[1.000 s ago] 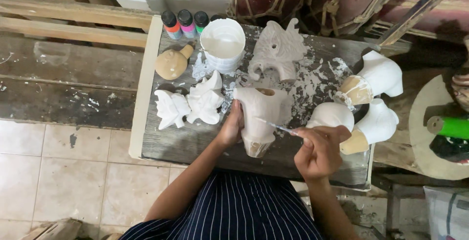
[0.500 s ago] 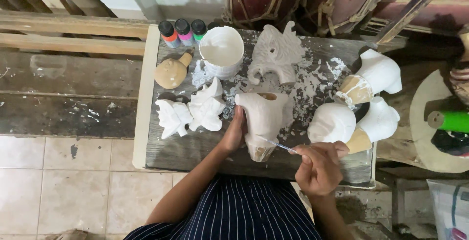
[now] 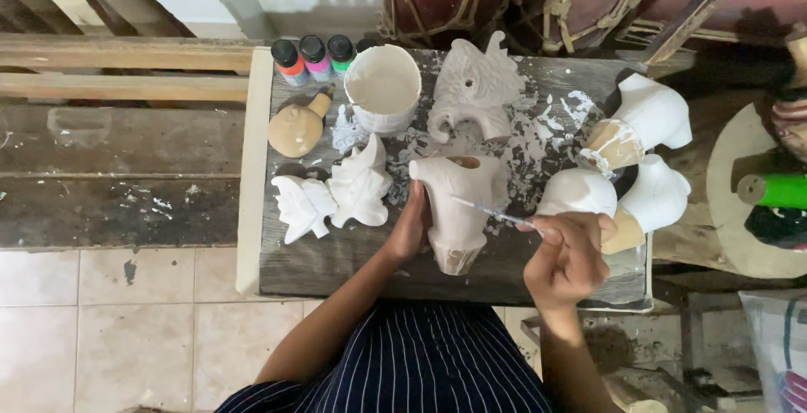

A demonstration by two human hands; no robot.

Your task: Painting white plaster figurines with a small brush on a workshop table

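Head view shows my left hand (image 3: pixel 409 230) wrapped around the pale figure (image 3: pixel 458 205) in the middle of the frame, holding it up on the table (image 3: pixel 336 257). My right hand (image 3: pixel 567 260), lower right, pinches a thin brush (image 3: pixel 496 213), and its tip touches the figure's side. I think most of the figure is coated white now, but its bottom end looks bare. Four white pieces stand at the right.

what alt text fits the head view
Seen from above, a left hand steadies a pale carved wooden figure on a paint-spattered dark wooden table while the right hand holds a thin brush to it.
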